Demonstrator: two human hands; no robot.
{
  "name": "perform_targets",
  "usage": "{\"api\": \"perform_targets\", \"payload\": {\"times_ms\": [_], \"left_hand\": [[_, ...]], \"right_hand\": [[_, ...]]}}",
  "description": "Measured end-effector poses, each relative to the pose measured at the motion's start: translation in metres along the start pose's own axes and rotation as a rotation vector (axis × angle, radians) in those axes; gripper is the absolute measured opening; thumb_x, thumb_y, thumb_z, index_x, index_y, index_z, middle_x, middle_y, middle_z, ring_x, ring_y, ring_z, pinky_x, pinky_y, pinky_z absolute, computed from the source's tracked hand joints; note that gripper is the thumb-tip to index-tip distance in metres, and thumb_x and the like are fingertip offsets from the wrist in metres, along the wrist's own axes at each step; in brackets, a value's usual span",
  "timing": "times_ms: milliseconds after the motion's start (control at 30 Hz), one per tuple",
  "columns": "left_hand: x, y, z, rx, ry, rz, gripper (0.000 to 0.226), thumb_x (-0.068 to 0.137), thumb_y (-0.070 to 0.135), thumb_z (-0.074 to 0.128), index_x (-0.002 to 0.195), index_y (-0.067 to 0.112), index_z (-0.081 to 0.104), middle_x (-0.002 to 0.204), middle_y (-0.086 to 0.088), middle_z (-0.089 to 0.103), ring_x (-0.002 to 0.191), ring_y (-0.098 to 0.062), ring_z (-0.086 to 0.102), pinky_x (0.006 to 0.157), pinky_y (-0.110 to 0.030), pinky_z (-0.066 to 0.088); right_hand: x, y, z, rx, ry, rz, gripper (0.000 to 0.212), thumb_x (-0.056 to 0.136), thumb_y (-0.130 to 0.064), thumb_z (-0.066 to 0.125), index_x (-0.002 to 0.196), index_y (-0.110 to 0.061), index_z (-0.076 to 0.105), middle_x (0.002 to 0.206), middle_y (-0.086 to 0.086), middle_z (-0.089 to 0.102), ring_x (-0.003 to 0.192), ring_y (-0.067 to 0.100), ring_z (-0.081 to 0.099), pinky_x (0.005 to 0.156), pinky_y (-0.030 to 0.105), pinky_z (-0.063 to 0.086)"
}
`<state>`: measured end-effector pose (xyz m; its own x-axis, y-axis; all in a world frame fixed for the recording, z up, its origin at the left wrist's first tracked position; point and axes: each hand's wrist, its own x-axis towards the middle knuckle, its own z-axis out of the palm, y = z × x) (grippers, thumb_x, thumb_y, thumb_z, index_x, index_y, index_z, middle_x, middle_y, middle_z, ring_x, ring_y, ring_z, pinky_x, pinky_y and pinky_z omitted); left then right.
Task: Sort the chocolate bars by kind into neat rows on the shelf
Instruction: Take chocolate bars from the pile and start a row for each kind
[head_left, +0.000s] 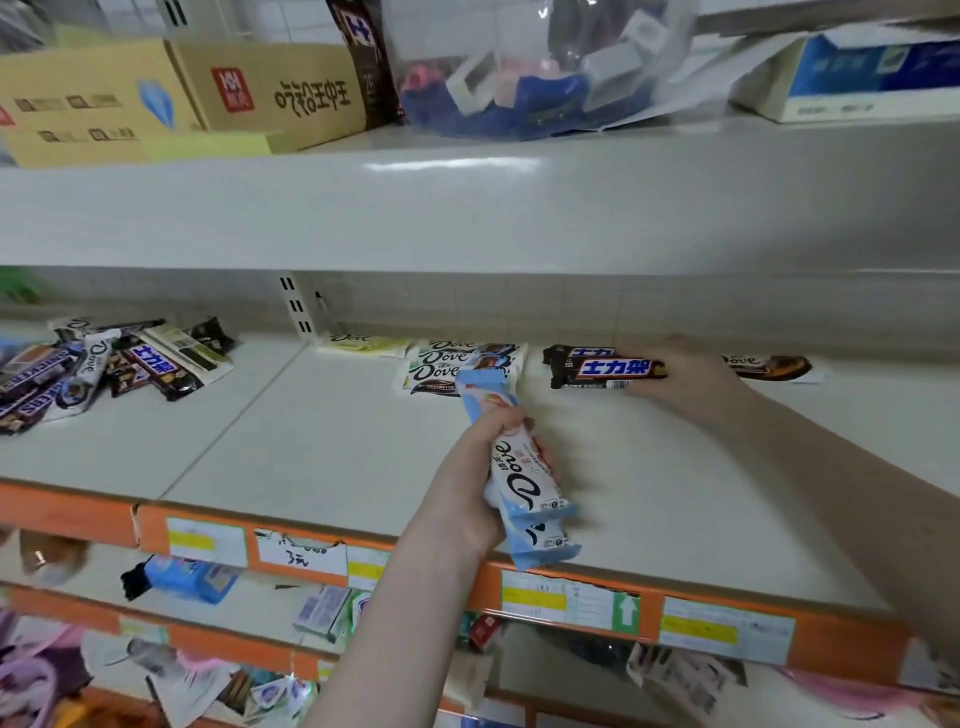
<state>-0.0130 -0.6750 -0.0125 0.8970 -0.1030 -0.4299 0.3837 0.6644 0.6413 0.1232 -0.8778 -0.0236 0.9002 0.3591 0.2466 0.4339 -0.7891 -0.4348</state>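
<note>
Our left hand (470, 483) has its fingers (543, 457) curled round a pale blue and white Dove bar (511, 467), thumb across the top of the wrapper. There seem to be two such bars stacked in this grip, the lower one poking out at the near end above the shelf's orange front edge (597, 577). The far end of the held bars points toward the back of the shelf (322, 441).

Our right hand (675, 371) reaches to the back of the shelf and grips the right end of a dark Snickers bar (605, 370), which lies on top of or just in front of a second Snickers bar (576, 353). The fingers are wrapped under the bar and mostly hidden, so we see only the back of the hand.

Just left of the Snickers lies a short row of dark-and-white Dove bars (441, 369), overlapping one another, and left of them a pale green Dove bar (363, 344) alone against the back wall. Right of our right hand a brown and orange Dove bar (769, 366) lies by itself.

At the far left of the shelf sits an unsorted heap of bars (104, 369), Snickers and Dove mixed at all angles.

On the shelf above stand cardboard boxes (182, 93) and a clear plastic bag (530, 67). Price labels (566, 600) run along the orange edge.
</note>
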Motion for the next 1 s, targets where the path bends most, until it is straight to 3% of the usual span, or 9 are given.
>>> {"api": "perform_targets", "payload": {"times_ms": [167, 300, 467, 733, 867, 1000], "left_hand": [[0.006, 0.003, -0.001, 0.010, -0.004, -0.020, 0.008, 0.084, 0.015, 0.053, 0.080, 0.009, 0.055, 0.059, -0.004, 0.053, 0.047, -0.016, 0.055, 0.052, -0.021, 0.049], [0.008, 0.004, -0.001, -0.003, 0.000, -0.025, 0.008, 0.084, 0.015, 0.054, 0.079, 0.009, 0.054, 0.058, -0.005, 0.053, 0.045, -0.016, 0.055, 0.051, -0.021, 0.050], [0.008, 0.005, -0.001, 0.003, -0.007, -0.015, 0.007, 0.083, 0.015, 0.054, 0.080, 0.008, 0.054, 0.060, -0.006, 0.052, 0.045, -0.017, 0.055, 0.050, -0.021, 0.051], [0.004, 0.010, -0.008, -0.098, -0.044, -0.029, 0.028, 0.082, 0.032, 0.055, 0.094, 0.007, 0.052, 0.068, -0.007, 0.050, 0.056, -0.021, 0.055, 0.058, -0.029, 0.053], [0.000, 0.013, -0.012, -0.112, -0.069, 0.008, 0.034, 0.082, 0.034, 0.052, 0.102, 0.006, 0.050, 0.072, -0.009, 0.050, 0.061, -0.024, 0.055, 0.058, -0.034, 0.056], [-0.003, 0.014, -0.013, -0.113, -0.081, -0.006, 0.033, 0.084, 0.034, 0.052, 0.101, 0.006, 0.051, 0.071, -0.008, 0.051, 0.061, -0.023, 0.055, 0.058, -0.034, 0.056]], "right_hand": [[0.006, 0.007, 0.007, 0.016, -0.020, 0.029, 0.046, 0.079, -0.017, 0.069, 0.123, -0.017, 0.058, 0.121, 0.007, 0.062, 0.111, 0.024, 0.053, 0.084, 0.026, 0.036], [0.007, 0.010, 0.010, 0.041, -0.024, 0.036, 0.047, 0.081, -0.017, 0.067, 0.126, -0.016, 0.055, 0.126, 0.006, 0.060, 0.116, 0.023, 0.051, 0.074, 0.016, 0.027], [0.009, 0.007, 0.012, 0.023, -0.007, 0.046, 0.047, 0.082, -0.020, 0.067, 0.127, -0.016, 0.054, 0.128, 0.005, 0.058, 0.120, 0.022, 0.048, 0.088, 0.023, 0.032], [0.009, 0.009, 0.018, -0.007, 0.019, -0.020, 0.038, 0.082, -0.011, 0.065, 0.119, -0.008, 0.060, 0.119, 0.011, 0.064, 0.107, 0.028, 0.058, 0.080, 0.026, 0.037], [0.006, 0.008, 0.020, 0.000, 0.070, -0.043, 0.036, 0.081, -0.010, 0.065, 0.117, -0.007, 0.062, 0.117, 0.011, 0.065, 0.104, 0.029, 0.060, 0.086, 0.036, 0.044], [0.006, 0.005, 0.018, 0.010, 0.075, -0.030, 0.038, 0.081, -0.009, 0.064, 0.119, -0.007, 0.060, 0.117, 0.013, 0.065, 0.106, 0.029, 0.059, 0.082, 0.029, 0.040]]}}
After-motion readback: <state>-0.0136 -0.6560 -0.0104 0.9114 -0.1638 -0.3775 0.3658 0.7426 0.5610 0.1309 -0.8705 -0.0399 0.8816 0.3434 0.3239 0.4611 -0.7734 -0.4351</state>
